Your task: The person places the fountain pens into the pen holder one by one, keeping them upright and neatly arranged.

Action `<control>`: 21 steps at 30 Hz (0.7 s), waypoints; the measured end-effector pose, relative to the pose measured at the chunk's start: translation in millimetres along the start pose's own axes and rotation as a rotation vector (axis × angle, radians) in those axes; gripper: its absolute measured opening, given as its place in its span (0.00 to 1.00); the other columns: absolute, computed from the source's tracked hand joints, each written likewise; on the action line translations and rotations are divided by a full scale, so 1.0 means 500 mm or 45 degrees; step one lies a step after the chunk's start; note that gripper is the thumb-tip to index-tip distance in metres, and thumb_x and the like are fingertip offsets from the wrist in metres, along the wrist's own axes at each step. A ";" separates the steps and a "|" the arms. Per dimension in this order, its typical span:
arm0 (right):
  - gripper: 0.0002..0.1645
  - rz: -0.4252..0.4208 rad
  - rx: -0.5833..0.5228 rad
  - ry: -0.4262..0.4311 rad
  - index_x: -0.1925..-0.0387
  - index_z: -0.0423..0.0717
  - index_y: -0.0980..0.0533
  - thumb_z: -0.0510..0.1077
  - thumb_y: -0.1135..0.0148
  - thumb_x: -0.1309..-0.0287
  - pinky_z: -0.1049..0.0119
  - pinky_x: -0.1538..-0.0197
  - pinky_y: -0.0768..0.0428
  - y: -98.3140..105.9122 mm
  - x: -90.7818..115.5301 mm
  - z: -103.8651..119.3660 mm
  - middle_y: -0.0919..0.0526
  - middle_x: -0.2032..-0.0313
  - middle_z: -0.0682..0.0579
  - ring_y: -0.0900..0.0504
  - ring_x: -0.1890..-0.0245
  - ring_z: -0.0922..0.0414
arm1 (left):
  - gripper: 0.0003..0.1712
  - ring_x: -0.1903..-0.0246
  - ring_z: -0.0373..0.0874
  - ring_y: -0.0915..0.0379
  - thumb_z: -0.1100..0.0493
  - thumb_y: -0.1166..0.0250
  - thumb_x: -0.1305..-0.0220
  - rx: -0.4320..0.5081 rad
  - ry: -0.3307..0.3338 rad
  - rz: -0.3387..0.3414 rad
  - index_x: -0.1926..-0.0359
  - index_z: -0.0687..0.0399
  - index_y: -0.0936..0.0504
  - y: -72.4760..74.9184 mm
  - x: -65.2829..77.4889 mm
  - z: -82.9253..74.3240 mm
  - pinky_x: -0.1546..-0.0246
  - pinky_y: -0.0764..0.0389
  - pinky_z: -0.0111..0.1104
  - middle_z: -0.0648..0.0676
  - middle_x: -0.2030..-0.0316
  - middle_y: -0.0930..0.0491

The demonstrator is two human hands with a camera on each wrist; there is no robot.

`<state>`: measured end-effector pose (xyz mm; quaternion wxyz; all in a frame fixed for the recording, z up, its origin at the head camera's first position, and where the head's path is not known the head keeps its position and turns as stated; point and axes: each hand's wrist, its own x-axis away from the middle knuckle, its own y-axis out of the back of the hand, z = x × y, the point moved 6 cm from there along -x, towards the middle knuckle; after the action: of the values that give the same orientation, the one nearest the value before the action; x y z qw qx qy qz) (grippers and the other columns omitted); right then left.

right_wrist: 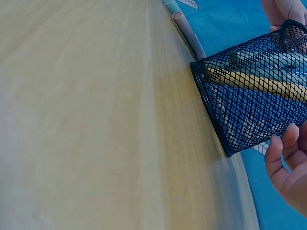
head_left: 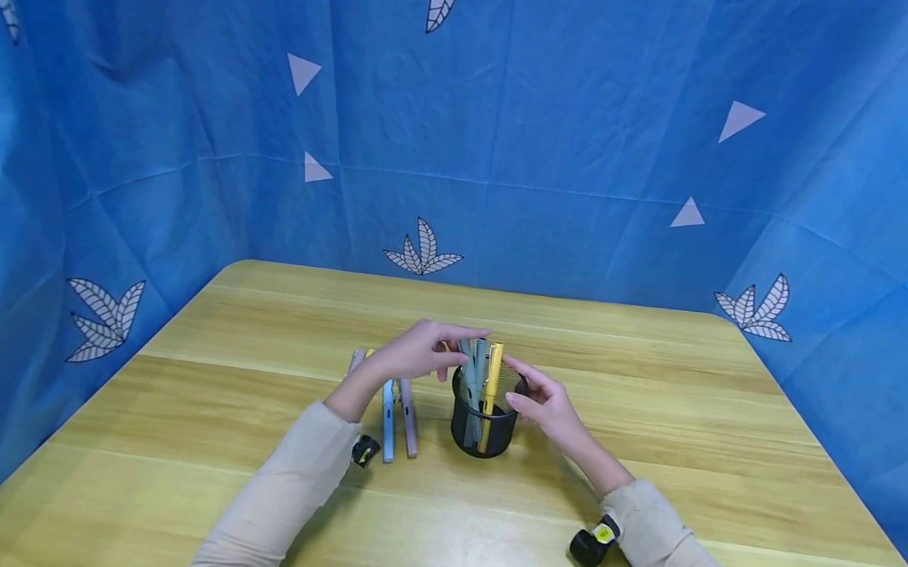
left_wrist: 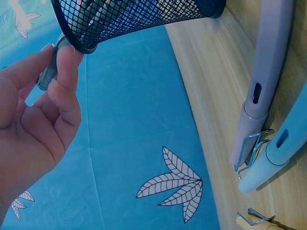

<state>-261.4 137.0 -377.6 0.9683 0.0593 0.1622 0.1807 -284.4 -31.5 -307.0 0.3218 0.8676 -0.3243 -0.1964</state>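
Our left hand (head_left: 422,349) pinches a grey-green pen (left_wrist: 48,74) between thumb and fingers, just above the rim of the black mesh pen cup (head_left: 504,435). Our right hand (head_left: 549,408) curves its thumb and fingers about the cup's right side — how firmly, we cannot tell. The cup stands upright on the wood-grain table (head_left: 491,518), with a yellow pen (head_left: 494,377) leaning in it beside the grey-green ones. Left of the cup, a lilac pen (head_left: 407,419) and a light blue pen (head_left: 387,419) lie near each other, partly under our left forearm. As we judge it, a sideways pull on the pinched pen could catch its neighbours or tip the cup if our right hand holds it loosely; a low sleeve could also roll the loose pens. Blue cloth (head_left: 543,111) hangs behind the table.
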 end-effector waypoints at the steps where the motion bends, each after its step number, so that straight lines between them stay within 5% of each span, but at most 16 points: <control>1: 0.29 -0.001 0.003 0.001 0.41 0.32 0.39 0.31 0.47 0.45 0.66 0.78 0.27 0.000 0.000 0.000 0.33 0.78 0.49 0.33 0.78 0.62 | 0.27 0.83 0.46 0.27 0.64 0.43 0.38 0.005 -0.008 -0.004 0.38 0.51 0.35 0.000 0.000 -0.001 0.84 0.29 0.31 0.54 0.79 0.26; 5: 0.29 -0.008 0.008 -0.006 0.40 0.32 0.38 0.31 0.46 0.46 0.66 0.78 0.27 0.000 -0.001 0.000 0.32 0.77 0.49 0.33 0.78 0.62 | 0.30 0.82 0.52 0.26 0.65 0.42 0.40 0.036 -0.037 -0.018 0.38 0.49 0.38 0.000 -0.001 -0.003 0.80 0.25 0.37 0.54 0.76 0.23; 10: 0.30 -0.012 0.004 -0.006 0.40 0.32 0.38 0.31 0.46 0.46 0.67 0.78 0.27 0.000 -0.001 -0.001 0.32 0.77 0.49 0.32 0.78 0.62 | 0.25 0.81 0.53 0.25 0.65 0.41 0.40 0.013 -0.006 -0.049 0.42 0.53 0.34 -0.001 0.000 0.002 0.78 0.26 0.32 0.50 0.75 0.23; 21: 0.29 -0.014 0.006 -0.023 0.40 0.33 0.38 0.32 0.46 0.45 0.68 0.77 0.26 0.000 0.001 0.000 0.32 0.76 0.48 0.32 0.77 0.62 | 0.18 0.83 0.39 0.28 0.63 0.42 0.39 -0.020 0.057 -0.068 0.48 0.59 0.25 0.003 0.003 -0.001 0.83 0.29 0.29 0.52 0.66 0.23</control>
<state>-261.0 137.2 -378.0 0.9705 0.0623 0.1543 0.1745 -283.8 -33.3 -305.9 0.3303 0.8776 -0.2922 -0.1880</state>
